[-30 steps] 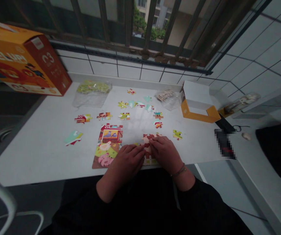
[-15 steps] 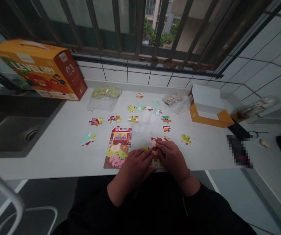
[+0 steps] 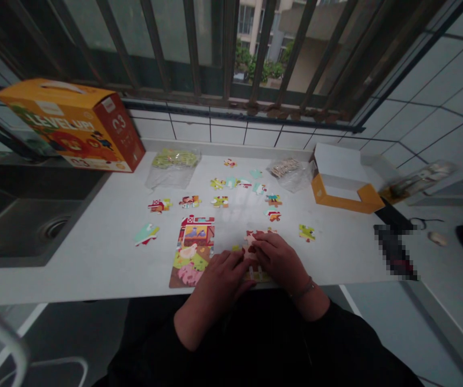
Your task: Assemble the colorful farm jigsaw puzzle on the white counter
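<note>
My left hand (image 3: 222,273) and my right hand (image 3: 279,259) lie side by side at the near edge of the white counter (image 3: 94,252), fingers pressing on a small group of joined puzzle pieces (image 3: 253,241) with red and white print. Most of that group is hidden under my fingers. Just left of my hands lies a taller joined section (image 3: 191,247) showing a red barn, a hen and a pig. Several loose pieces (image 3: 220,201) are scattered further back, one pale green piece (image 3: 146,234) off to the left.
An orange puzzle box (image 3: 74,124) stands at the back left above a dark sink (image 3: 26,223). Two clear bags (image 3: 172,164) (image 3: 288,169) lie near the tiled wall. An open orange-and-white carton (image 3: 342,183) sits at the right. A barred window runs behind.
My hands stay on the same pieces with small finger shifts. The camera view has tilted and moved, so everything sits slightly lower and further right than one second ago.
</note>
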A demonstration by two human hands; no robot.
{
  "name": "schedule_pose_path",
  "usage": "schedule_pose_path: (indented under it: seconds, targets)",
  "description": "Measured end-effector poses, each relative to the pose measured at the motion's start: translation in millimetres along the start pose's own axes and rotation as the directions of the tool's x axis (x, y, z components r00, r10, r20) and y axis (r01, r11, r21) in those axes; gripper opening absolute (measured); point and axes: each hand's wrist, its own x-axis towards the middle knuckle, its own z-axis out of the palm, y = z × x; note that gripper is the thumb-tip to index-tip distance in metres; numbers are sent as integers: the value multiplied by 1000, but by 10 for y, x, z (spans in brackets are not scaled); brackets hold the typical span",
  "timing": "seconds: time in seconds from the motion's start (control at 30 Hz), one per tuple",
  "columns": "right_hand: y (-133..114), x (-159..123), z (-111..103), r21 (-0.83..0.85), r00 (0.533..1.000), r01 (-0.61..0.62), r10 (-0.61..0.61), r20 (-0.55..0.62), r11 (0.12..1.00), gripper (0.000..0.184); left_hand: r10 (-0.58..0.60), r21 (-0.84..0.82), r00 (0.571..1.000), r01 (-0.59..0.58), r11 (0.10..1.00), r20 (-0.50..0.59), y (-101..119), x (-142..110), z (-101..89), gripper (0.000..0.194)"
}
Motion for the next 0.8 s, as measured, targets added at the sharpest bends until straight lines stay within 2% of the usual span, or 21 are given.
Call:
schedule_pose_path:
  seconds: [0.2, 0.37, 0.5, 0.63, 0.73, 0.8]
  targets:
    - [-44, -151, -160, -1, 998, -53, 53, -19, 999, 18, -6, -7, 1000, 6, 1000, -5, -155, -106, -109, 43]
    - [149, -283, -322, -118, 990, -141, 137, -37, 983, 14, -11, -61, 999, 9, 998, -34, -250, -188, -152, 43]
    - [322, -309, -452, -188, 979, -200, 193, -59, 962, 15, -12, -68, 999, 9, 998, -45, -260, -191, -130, 40]
    - [387, -319, -553, -232, 967, -256, 244, -80, 938, 21, -12, -75, 999, 8, 997, -52, -255, -183, -127, 38]
    - [413, -370, -612, -258, 934, -358, 341, -109, 897, 25, -8, -68, 998, 4, 998, -54, -251, -180, -141, 37]
    - [464, -427, -662, -287, 860, -511, 480, -173, 810, 28, -4, -66, 998, 1, 998, -55, -248, -175, -147, 37]
